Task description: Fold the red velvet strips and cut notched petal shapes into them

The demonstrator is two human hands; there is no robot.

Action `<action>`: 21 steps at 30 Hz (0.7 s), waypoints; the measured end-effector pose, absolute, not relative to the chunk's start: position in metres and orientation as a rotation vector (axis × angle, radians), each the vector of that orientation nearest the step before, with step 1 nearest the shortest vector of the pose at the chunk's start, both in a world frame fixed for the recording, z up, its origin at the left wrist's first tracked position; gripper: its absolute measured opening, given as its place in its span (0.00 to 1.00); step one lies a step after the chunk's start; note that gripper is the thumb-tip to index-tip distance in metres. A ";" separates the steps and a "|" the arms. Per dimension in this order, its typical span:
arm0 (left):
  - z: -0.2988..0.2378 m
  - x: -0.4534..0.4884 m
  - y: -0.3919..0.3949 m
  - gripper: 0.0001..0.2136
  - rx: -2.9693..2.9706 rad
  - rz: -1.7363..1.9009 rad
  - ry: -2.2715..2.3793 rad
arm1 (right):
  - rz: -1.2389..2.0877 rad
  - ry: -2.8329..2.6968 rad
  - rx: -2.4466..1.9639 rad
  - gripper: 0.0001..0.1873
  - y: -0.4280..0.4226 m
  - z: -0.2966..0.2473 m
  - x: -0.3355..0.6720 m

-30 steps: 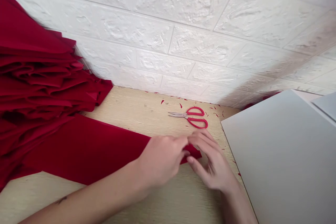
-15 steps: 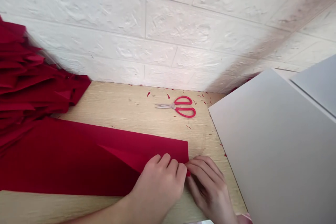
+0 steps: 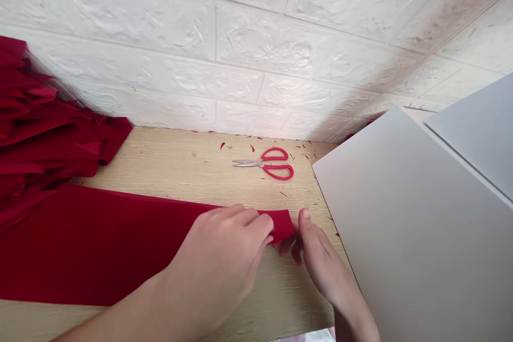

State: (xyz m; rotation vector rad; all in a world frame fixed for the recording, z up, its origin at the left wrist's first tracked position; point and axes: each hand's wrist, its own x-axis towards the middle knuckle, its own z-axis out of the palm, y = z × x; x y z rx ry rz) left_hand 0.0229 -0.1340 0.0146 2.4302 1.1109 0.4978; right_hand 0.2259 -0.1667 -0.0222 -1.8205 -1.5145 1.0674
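Note:
A long red sheet of fabric [image 3: 92,246] lies flat across a light wooden table [image 3: 180,165]. My left hand [image 3: 224,256] is curled over the sheet's right end, fingers pinching its edge. My right hand [image 3: 316,256] meets it from the right, thumb up and fingers tucked under the same corner, so both hands grip the right end of the sheet.
Red-handled scissors [image 3: 268,163] lie behind the hands near the white brick wall [image 3: 240,64], among small red scraps. A heap of folded red fabric [image 3: 44,128] is piled at the left. Grey flat boards [image 3: 417,224] cover the right side.
The sheet's near edge has been folded up toward the wall, leaving the sheet narrower. Both hands moved slightly away from me with the right corner. The camera view shifted a little.

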 end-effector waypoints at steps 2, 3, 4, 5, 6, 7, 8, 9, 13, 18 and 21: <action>0.010 0.022 -0.139 0.10 2.426 0.518 1.059 | 1.092 -1.504 -1.776 0.33 -0.164 -0.016 0.218; 0.007 0.022 -0.139 0.11 2.407 0.510 1.053 | 1.098 -1.508 -1.742 0.31 -0.162 -0.013 0.214; 0.005 0.021 -0.139 0.10 2.373 0.497 1.057 | 1.113 -1.517 -1.700 0.30 -0.160 -0.011 0.211; 0.003 0.021 -0.137 0.10 2.324 0.483 1.067 | 1.136 -1.526 -1.654 0.28 -0.158 -0.009 0.208; 0.001 0.020 -0.134 0.09 2.263 0.471 1.075 | 1.160 -1.532 -1.610 0.28 -0.156 -0.007 0.206; 0.001 0.019 -0.130 0.08 2.192 0.464 1.077 | 1.182 -1.530 -1.578 0.27 -0.155 -0.006 0.204; 0.000 0.018 -0.125 0.08 2.118 0.460 1.073 | 1.198 -1.519 -1.563 0.27 -0.154 -0.006 0.203; 0.000 0.016 -0.120 0.08 2.052 0.456 1.067 | 1.204 -1.494 -1.567 0.26 -0.154 -0.007 0.202; 0.000 0.010 -0.104 0.14 1.911 0.517 1.063 | 1.170 -1.363 -1.620 0.28 -0.154 -0.011 0.200; -0.004 0.005 -0.097 0.14 1.799 0.606 1.094 | 1.284 -1.392 -1.373 0.26 -0.144 -0.013 0.191; -0.007 0.002 -0.096 0.13 1.748 0.643 1.116 | 1.321 -1.371 -1.282 0.21 -0.137 -0.012 0.183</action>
